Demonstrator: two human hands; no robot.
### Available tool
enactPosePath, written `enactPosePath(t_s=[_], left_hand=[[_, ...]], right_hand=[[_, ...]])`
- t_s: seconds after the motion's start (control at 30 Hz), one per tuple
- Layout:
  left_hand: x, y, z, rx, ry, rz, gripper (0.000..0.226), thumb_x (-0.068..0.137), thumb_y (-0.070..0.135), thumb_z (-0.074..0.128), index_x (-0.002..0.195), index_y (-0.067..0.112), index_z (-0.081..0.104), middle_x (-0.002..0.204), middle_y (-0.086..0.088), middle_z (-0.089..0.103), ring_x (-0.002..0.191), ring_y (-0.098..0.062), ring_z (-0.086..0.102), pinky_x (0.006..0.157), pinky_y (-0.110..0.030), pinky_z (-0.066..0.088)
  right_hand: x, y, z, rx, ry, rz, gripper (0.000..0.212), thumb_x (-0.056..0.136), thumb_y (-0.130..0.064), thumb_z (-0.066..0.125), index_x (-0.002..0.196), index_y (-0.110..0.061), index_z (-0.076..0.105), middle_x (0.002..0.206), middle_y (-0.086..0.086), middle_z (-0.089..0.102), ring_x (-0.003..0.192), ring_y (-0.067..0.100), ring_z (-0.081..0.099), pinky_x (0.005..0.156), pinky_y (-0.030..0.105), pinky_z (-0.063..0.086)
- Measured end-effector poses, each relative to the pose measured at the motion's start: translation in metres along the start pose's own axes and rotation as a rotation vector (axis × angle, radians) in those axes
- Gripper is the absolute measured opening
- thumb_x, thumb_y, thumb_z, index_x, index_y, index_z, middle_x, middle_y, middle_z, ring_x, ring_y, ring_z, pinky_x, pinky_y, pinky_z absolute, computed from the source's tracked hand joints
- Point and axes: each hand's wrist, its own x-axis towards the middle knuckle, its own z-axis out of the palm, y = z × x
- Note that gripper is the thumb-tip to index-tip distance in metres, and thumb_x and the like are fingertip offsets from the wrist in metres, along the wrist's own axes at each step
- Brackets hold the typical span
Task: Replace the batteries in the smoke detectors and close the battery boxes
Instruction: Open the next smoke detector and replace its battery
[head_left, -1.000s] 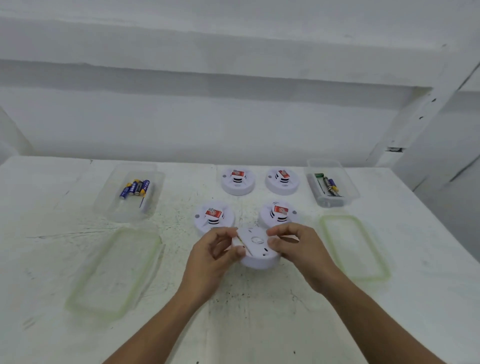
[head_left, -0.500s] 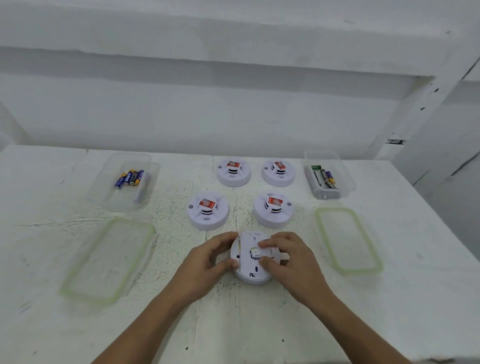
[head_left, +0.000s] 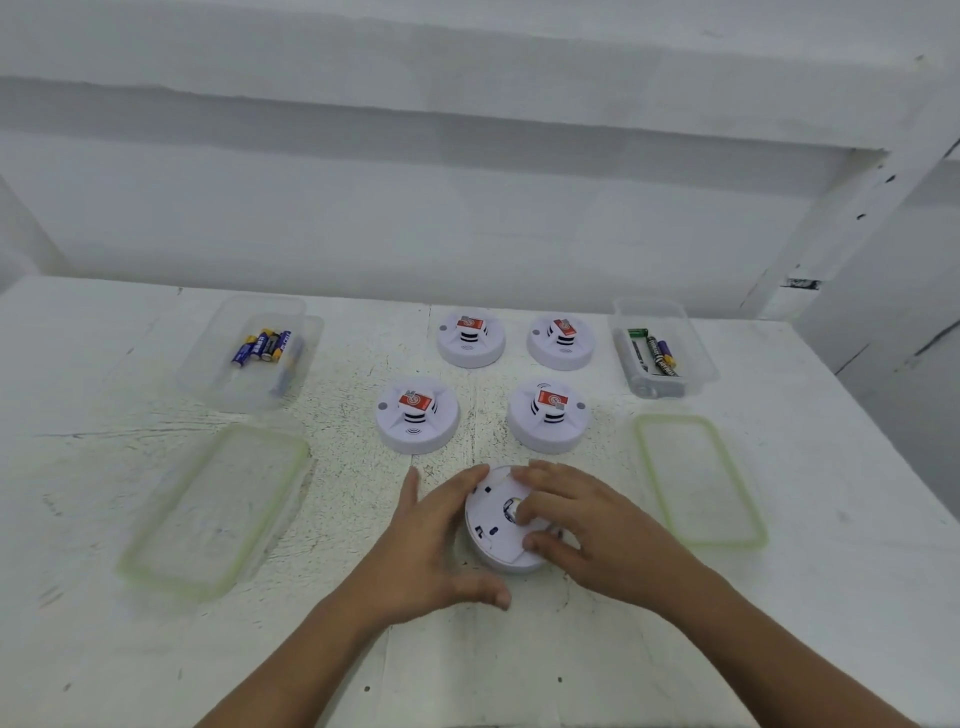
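The turned-over detector (head_left: 491, 538) lies on the bench (head_left: 519, 665) at 12 o'clock, close in, between both hands. The left hand (head_left: 436, 540) rests against its 9 o'clock rim, fingers nearly straight, gripping nothing. The right hand (head_left: 592, 530) comes over from 3 o'clock, fingers curled across the back and tips at the battery bay (head_left: 513, 505). I judge the right to be the working hand and the left the brace. The detector is round, and the bay's long axis is hidden under the fingers.

There are five detectors in all. The four upright detectors (head_left: 417, 413) sit beyond, from 11 to 1 o'clock.

There are two tubs. The left tub (head_left: 208, 374) at 10 o'clock holds blue batteries (head_left: 262, 345). The right tub (head_left: 696, 358) at 2 o'clock holds mixed batteries (head_left: 657, 353). The batteries are too small to count.

There are two lids, the left lid (head_left: 213, 509) and the right lid (head_left: 698, 480).
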Motion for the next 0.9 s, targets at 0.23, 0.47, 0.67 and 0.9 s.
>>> enactPosePath(t_s=[0.23,0.47,0.67,0.9], left_hand=[[0.013,-0.007,0.013,0.229,0.067,-0.002,0.136,0.034,0.094,0.052,0.148,0.032,0.014,0.136,0.034,0.032,0.124,0.023,0.023,0.113,-0.049,-0.022],[0.027,-0.005,0.007,0.203,0.084,0.034,0.105,0.042,0.074,0.075,0.132,0.035,0.038,0.115,0.031,0.054,0.108,0.017,0.045,0.118,-0.030,0.000],[0.029,-0.008,0.006,0.137,0.060,0.047,0.104,0.041,0.068,0.079,0.130,0.042,0.031,0.118,0.039,0.044,0.114,0.029,0.031,0.109,-0.010,-0.008],[0.028,-0.009,0.002,0.107,-0.005,0.016,0.101,0.045,0.058,0.084,0.127,0.048,0.024,0.120,0.037,0.042,0.118,0.023,0.031,0.117,-0.027,-0.003]], right_hand=[[0.002,-0.007,0.009,-0.307,0.014,-0.101,0.018,0.086,-0.033,0.040,0.098,-0.025,0.050,0.124,0.003,0.064,0.116,0.017,0.060,0.095,0.026,0.047],[0.003,-0.011,0.007,-0.382,0.004,-0.055,0.030,0.084,-0.033,0.037,0.101,-0.024,0.060,0.123,-0.001,0.065,0.114,0.012,0.061,0.097,0.013,0.026],[0.002,-0.004,0.009,-0.203,-0.102,-0.031,0.029,0.090,-0.026,0.045,0.110,-0.010,0.059,0.138,0.009,0.053,0.129,0.022,0.048,0.107,0.028,0.019],[0.008,0.007,-0.009,-0.055,-0.178,-0.095,0.033,0.094,-0.032,0.042,0.119,-0.015,0.054,0.149,-0.002,0.034,0.136,0.004,0.016,0.109,0.009,0.013]])
